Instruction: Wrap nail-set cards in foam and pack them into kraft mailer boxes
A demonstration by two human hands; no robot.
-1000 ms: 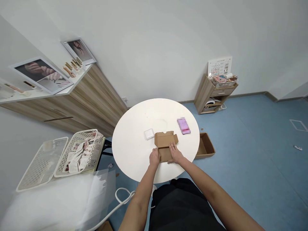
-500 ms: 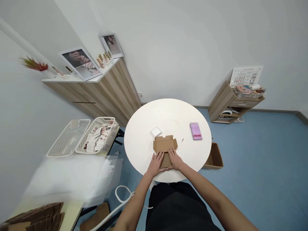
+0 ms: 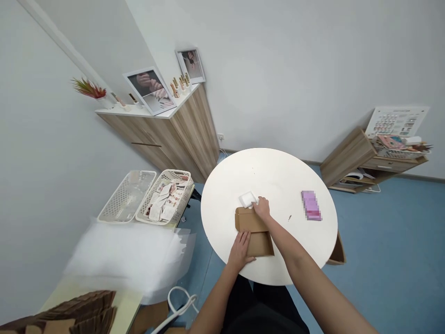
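An open brown cardboard box (image 3: 261,245) lies on the round white table (image 3: 222,185) near its front edge, its lid (image 3: 248,221) folded back away from me. My left hand (image 3: 239,252) grips the box's left side, fingers over the wall by the hinge and thumb at the front corner. Just beyond the lid lies a flat white square packet (image 3: 247,199). My right hand (image 3: 262,208) reaches over the lid, its bent fingers closed on the packet's right edge. The inside of the box looks bare brown.
A pixelated purple item (image 3: 311,205) lies on the table's right. Left of the table are a white basket of cards (image 3: 167,199), a clear-looking basket (image 3: 127,197), white sheets (image 3: 128,260) and stacked brown cardboard (image 3: 79,315). Another cardboard box (image 3: 339,253) sits below the table's right edge.
My right hand has left the box and moved forward to the white packet. My left hand stays at the box's left side. The view has shifted left.
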